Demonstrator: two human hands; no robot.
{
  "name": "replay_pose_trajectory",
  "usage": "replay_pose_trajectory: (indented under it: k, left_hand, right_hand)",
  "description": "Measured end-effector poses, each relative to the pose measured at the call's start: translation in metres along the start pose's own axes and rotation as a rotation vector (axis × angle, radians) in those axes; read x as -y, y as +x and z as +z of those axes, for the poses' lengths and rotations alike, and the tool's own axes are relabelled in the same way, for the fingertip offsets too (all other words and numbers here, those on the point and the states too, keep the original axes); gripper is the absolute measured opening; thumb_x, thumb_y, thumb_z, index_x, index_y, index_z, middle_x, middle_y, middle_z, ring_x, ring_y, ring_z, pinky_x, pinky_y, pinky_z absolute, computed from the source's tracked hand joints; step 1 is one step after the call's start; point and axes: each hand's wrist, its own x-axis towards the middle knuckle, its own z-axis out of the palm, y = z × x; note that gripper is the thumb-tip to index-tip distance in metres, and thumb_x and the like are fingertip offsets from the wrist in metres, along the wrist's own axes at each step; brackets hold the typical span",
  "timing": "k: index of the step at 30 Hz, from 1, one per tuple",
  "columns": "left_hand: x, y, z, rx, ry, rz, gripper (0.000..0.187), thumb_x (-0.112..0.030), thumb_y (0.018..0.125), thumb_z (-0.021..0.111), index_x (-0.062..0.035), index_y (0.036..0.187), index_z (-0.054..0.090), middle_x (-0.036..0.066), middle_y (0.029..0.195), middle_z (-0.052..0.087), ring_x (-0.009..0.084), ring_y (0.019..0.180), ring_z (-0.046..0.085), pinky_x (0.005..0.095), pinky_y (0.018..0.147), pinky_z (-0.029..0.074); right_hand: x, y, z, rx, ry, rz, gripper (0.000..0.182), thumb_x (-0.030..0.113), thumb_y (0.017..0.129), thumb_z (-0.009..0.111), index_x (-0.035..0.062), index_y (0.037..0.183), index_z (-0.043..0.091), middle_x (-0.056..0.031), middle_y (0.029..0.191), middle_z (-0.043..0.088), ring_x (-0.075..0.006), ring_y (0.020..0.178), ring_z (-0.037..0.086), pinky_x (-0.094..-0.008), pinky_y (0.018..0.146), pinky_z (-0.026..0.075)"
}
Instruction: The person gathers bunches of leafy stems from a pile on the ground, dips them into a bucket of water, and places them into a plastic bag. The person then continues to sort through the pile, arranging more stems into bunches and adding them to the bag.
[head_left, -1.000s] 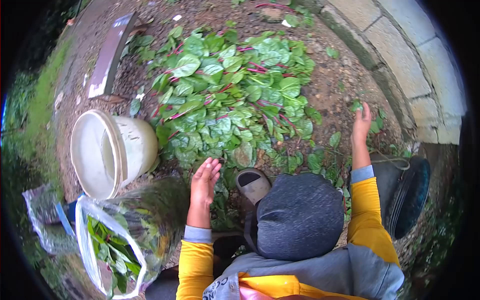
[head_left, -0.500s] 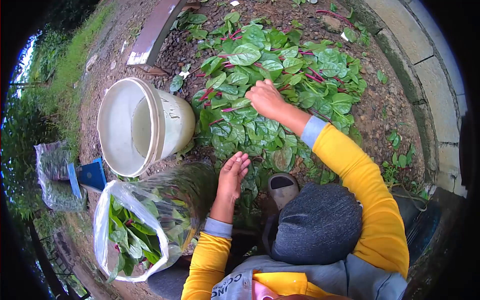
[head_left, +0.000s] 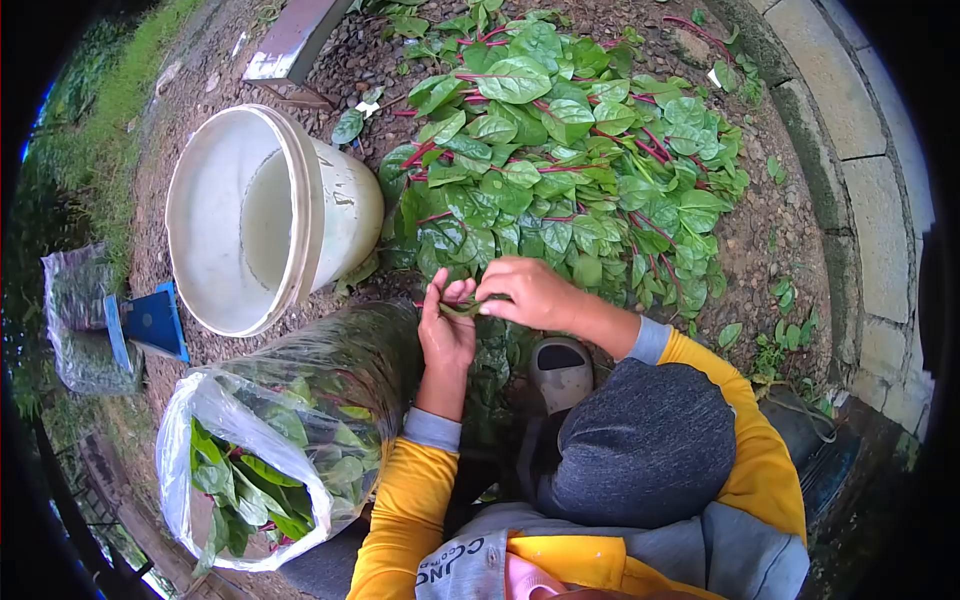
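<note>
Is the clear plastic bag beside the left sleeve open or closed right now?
Open. The clear plastic bag gapes at its mouth, and green leaves show through the opening; no tie or fold closes it.

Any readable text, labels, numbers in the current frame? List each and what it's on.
"NC": large dark letters on the grey garment; any letter before them is unclear.
"CO": apparently, beside it on the same garment; the smaller letters are too blurred to read.
White bucket: dark marks on its side, not legible as text.
No readable numbers or signs.
</note>
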Motion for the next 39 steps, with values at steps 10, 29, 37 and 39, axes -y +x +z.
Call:
replay_pose_trajectory:
  k: [10,29,37,39]
  left_hand:
    - [0.008,0.005,-0.015,-0.202,-0.060,-0.107,0.040,-0.034,0.098,0.040,0.0002,0.112,0.055,0.014,0.104,0.060,0.0289,0.098,0.058,0.0426,0.093,0.047]
    - [0.010,-0.004,-0.013,-0.278,0.246,-0.186,0.038,-0.033,0.099,0.038,-0.0029,0.117,0.052,0.015,0.109,0.062,0.0257,0.101,0.058,0.0397,0.092,0.047]
    - [0.015,-0.007,-0.013,-0.285,0.268,-0.199,0.032,-0.028,0.099,0.041,-0.0041,0.116,0.054,0.013,0.108,0.063,0.0244,0.099,0.058,0.0383,0.090,0.047]
    - [0.017,-0.007,-0.012,-0.296,0.283,-0.199,0.032,-0.027,0.099,0.041,-0.0046,0.118,0.052,0.013,0.108,0.063,0.0234,0.097,0.059,0.0372,0.087,0.048]
  right_hand:
    - [-0.101,0.089,-0.081,-0.172,-0.324,0.379,0.024,0.025,0.080,0.065,0.0080,0.097,0.067,-0.0132,0.097,0.064,-0.0323,0.096,0.058,-0.0421,0.082,0.047]
    - [-0.028,0.025,-0.047,-0.041,-0.520,0.146,0.037,0.014,0.060,0.078,0.0087,0.094,0.064,-0.0045,0.097,0.053,-0.0233,0.098,0.049,-0.0382,0.083,0.037]
    - [-0.024,0.051,-0.029,-0.177,-0.393,-0.149,0.011,0.012,0.072,0.066,0.0083,0.082,0.064,-0.0040,0.081,0.056,-0.0228,0.088,0.053,-0.0359,0.077,0.042]
    - [-0.036,0.060,-0.010,-0.100,-0.431,-0.153,0.009,0.013,0.074,0.062,0.0083,0.081,0.065,-0.0047,0.080,0.057,-0.0233,0.089,0.054,-0.0362,0.077,0.043]
